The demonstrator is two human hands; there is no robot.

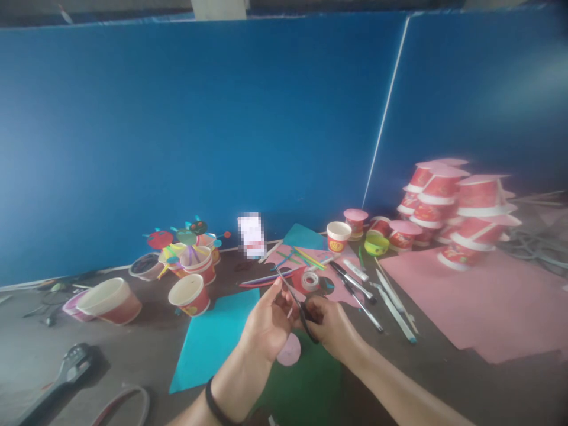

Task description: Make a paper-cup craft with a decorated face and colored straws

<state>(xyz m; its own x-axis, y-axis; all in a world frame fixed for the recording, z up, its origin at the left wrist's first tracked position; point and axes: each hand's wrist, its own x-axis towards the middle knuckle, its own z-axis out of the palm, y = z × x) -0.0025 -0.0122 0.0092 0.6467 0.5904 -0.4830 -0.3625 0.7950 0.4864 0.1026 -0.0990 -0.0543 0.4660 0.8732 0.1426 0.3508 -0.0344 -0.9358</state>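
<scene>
My right hand [332,328] is closed around the black handles of a pair of scissors [305,319], whose blades point up and to the left. Close beside the blades is my left hand [268,325], thumb raised and fingers curled in. A small pale bit shows at its fingertips, too blurred to name. Below the hands, a pink paper disc [289,349] lies over dark green paper [306,384]. A turquoise sheet [217,337] extends to the left of my left hand. Just beyond the scissors sits a roll of tape [309,281].
Paper cups [190,294] stand at left, some bearing coloured paper figures [186,236]. Pens [361,302] and pale sticks [394,307] lie at right, beside large pink sheets [479,302]. Stacked red cups [461,207] stand behind, before a blue wall [222,118].
</scene>
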